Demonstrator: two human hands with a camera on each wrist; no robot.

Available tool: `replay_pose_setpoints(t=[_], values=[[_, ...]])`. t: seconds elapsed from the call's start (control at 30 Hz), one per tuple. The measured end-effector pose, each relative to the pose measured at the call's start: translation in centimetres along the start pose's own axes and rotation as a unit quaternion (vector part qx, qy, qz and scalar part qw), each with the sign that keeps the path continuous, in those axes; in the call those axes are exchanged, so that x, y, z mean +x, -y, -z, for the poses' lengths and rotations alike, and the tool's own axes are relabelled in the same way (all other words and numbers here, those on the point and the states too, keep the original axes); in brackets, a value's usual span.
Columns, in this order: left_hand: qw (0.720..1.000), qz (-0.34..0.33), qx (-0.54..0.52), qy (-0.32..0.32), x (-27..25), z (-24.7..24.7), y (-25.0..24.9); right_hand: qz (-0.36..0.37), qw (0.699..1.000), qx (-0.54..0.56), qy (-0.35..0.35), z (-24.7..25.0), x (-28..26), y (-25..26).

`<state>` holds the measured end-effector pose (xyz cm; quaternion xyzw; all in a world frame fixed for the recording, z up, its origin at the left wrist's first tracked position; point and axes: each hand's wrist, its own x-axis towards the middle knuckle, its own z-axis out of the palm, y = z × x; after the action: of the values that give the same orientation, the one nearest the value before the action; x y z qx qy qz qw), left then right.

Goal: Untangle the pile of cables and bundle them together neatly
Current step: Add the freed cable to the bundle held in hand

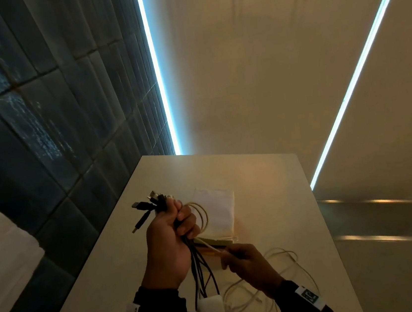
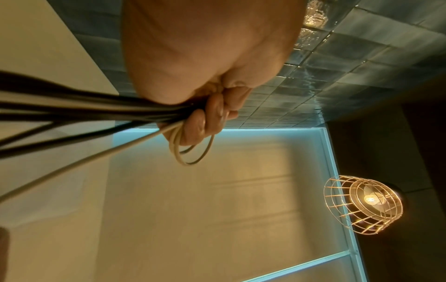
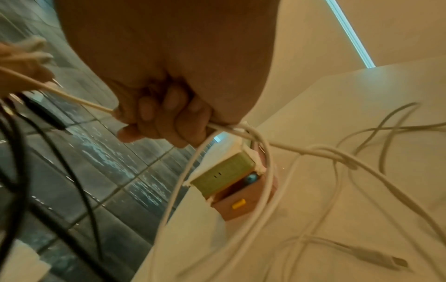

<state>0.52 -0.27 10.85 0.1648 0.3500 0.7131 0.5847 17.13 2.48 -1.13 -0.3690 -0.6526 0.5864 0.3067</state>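
Observation:
My left hand (image 1: 173, 235) grips a bunch of black cables (image 1: 201, 270) upright above the table, with their plugs (image 1: 148, 204) fanning out over the fist. White cable loops (image 1: 202, 216) are wound round the same fist; the left wrist view shows the loops (image 2: 193, 152) under my curled fingers (image 2: 205, 122). My right hand (image 1: 246, 262) grips a white cable (image 3: 72, 99) that runs taut to the left hand. Past the right fist, the rest of the white cable (image 3: 313, 150) trails in loose curls on the table, ending in a plug (image 3: 386, 261).
The pale table (image 1: 268, 187) is narrow, with a dark tiled wall (image 1: 40, 124) on its left. A white folded cloth or paper (image 1: 217, 211) lies behind the hands over a small green and pink box (image 3: 229, 171). A wire-cage lamp (image 2: 362, 204) hangs overhead.

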Motion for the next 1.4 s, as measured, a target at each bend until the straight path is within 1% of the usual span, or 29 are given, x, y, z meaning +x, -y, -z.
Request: replay_pose_setpoints(t=[0.17, 0.27, 0.37, 0.47, 0.53, 0.57, 0.63, 0.7, 0.73, 0.77, 0.83, 0.93, 1.03, 1.17, 1.23, 1.27, 1.33, 1.4], values=[[1.000, 0.007, 0.021, -0.018, -0.1, 0.1, -0.4, -0.024, 0.999, -0.007, -0.036, 0.0, 1.0, -3.2], [0.999, 0.015, 0.040, -0.016, -0.2, 0.1, -0.6, -0.029, 0.999, -0.003, -0.037, -0.4, 1.4, -3.9], [0.999, 0.007, 0.045, -0.019, -0.4, 0.0, -1.3, -0.047, 0.998, 0.010, -0.035, -0.5, 1.7, -4.9], [0.998, -0.018, 0.046, -0.029, -0.7, -0.1, -2.1, -0.073, 0.995, -0.047, -0.042, 0.1, 1.6, -6.7], [0.997, -0.030, 0.061, -0.038, -0.9, 0.0, -2.2, -0.102, 0.988, -0.092, -0.066, 0.5, 1.6, -7.3], [0.996, -0.032, 0.072, -0.043, -0.9, 0.1, -2.1, -0.108, 0.985, -0.105, -0.087, 0.7, 1.8, -6.9], [0.994, -0.025, 0.095, -0.053, -0.8, 0.4, -1.7, -0.095, 0.980, -0.100, -0.142, 0.9, 2.4, -4.9], [0.992, -0.005, 0.109, -0.067, -0.8, 0.6, -1.1, -0.055, 0.981, -0.046, -0.179, 1.1, 3.0, -1.4], [0.990, 0.003, 0.117, -0.074, -0.7, 0.6, -0.8, -0.028, 0.983, -0.013, -0.180, 1.1, 3.2, 0.6], [0.989, 0.009, 0.126, -0.080, -0.7, 0.6, -0.5, 0.002, 0.986, 0.017, -0.169, 1.0, 3.2, 2.5], [0.984, 0.020, 0.147, -0.094, -0.7, 0.3, 0.0, 0.056, 0.989, 0.065, -0.124, 0.4, 2.8, 5.8], [0.980, 0.032, 0.164, -0.106, -1.0, -0.2, 0.4, 0.106, 0.989, 0.088, -0.053, -0.5, 2.0, 8.5], [0.988, 0.031, 0.124, -0.091, -1.4, -0.7, 0.4, 0.103, 0.989, 0.104, 0.007, -0.8, 1.4, 9.2], [0.997, 0.018, 0.042, -0.057, -1.5, -0.8, 0.2, 0.087, 0.990, 0.090, 0.064, -0.6, 1.1, 8.4], [0.999, 0.009, 0.000, -0.038, -1.4, -0.6, -0.2, 0.068, 0.991, 0.091, 0.072, -0.4, 1.0, 7.1], [0.999, -0.002, -0.002, -0.033, -1.3, -0.5, -0.4, 0.056, 0.992, 0.095, 0.066, -0.2, 1.0, 6.1], [0.999, -0.028, 0.004, -0.023, -1.3, -0.2, -0.8, 0.026, 0.994, 0.102, 0.038, 0.1, 1.0, 4.0], [0.999, -0.040, 0.006, -0.018, -1.3, 0.1, -0.9, 0.002, 0.996, 0.089, 0.008, 0.3, 1.0, 1.9]])
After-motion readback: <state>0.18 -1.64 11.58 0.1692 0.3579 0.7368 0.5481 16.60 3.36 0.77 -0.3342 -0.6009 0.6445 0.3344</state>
